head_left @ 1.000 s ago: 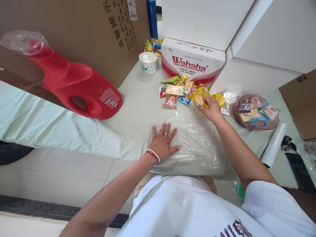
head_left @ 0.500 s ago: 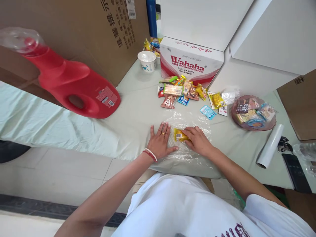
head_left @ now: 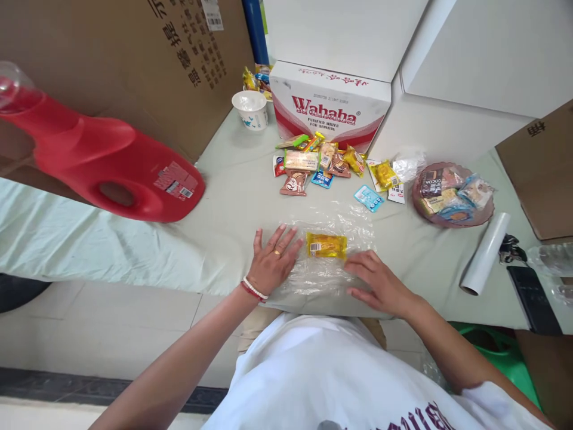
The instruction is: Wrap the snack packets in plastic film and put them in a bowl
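A yellow-wrapped snack packet (head_left: 326, 245) lies flat on a sheet of clear plastic film (head_left: 331, 282) spread over the table. My left hand (head_left: 274, 257) rests on the film's left side, fingers spread, wearing a ring and wrist bands. To the right of the packet is my right hand (head_left: 378, 282), fingers apart and slightly bent, with nothing in it. Its fingertips are near the packet's right end; whether they touch the film I cannot tell.
Several wrapped snacks (head_left: 301, 160) lie before the Wahaha box (head_left: 329, 104). At left stands a big red jug (head_left: 120, 161). A paper cup (head_left: 250, 110) sits at the back. On the right are a snack-filled bowl (head_left: 416, 202), a film roll (head_left: 485, 254) and a black phone (head_left: 534, 298).
My right hand has let go of the yellow packet and drawn back to the right. My left hand has slid slightly left, away from the packet. The camera view has shifted a little.
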`<state>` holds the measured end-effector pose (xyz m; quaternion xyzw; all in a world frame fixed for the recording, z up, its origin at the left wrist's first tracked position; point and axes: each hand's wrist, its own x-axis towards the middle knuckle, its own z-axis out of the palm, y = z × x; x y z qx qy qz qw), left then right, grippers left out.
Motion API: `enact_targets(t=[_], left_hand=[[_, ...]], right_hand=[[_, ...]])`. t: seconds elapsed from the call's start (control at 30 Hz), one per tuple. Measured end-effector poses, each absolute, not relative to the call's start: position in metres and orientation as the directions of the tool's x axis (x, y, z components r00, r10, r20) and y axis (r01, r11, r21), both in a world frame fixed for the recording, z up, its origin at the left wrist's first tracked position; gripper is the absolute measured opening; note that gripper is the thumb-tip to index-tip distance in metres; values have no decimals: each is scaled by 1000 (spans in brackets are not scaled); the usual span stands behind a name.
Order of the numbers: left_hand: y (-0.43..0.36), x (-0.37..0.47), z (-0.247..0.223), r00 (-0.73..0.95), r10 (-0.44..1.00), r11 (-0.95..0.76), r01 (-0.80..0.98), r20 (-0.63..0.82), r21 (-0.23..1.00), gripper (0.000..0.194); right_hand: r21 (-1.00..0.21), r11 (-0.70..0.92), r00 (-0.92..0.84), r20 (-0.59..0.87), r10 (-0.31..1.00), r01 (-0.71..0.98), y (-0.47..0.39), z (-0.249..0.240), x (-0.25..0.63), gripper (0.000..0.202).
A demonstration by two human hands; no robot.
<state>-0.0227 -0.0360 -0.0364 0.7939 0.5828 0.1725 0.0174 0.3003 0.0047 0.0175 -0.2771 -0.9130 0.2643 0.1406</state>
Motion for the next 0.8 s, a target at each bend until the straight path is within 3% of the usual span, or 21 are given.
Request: enact_targets(t=[0.17, 0.3, 0.4, 0.57, 0.7, 0.8], left_hand=[[-38, -49, -34, 483, 870, -479, 785, 94, 392, 44], [-37, -67, -23, 552, 833, -455, 708, -22, 541, 50], [-36, -65, -18, 539, 840, -413, 710, -63, 570, 46], [-33, -39, -25, 290, 956, -235, 705, 29, 669, 27], [-31, -23, -35, -56, 995, -43, 519, 84, 854, 31], [-29, -18, -42, -266, 958, 38, 487, 107, 872, 31]], right_hand=[[-612, 643, -791, 45, 611, 462, -22, 4, 327, 21], [-741, 511, -710, 66, 701, 435, -2, 11, 322, 17], [-810, 396, -664, 11, 748, 432, 30, 29, 308, 19], [-807, 275, -600, -120, 791, 523, 83, 42, 287, 27], [-799, 190, -547, -197, 814, 570, 106, 31, 284, 34], [-765, 180, -516, -222, 827, 618, 115, 19, 288, 35]])
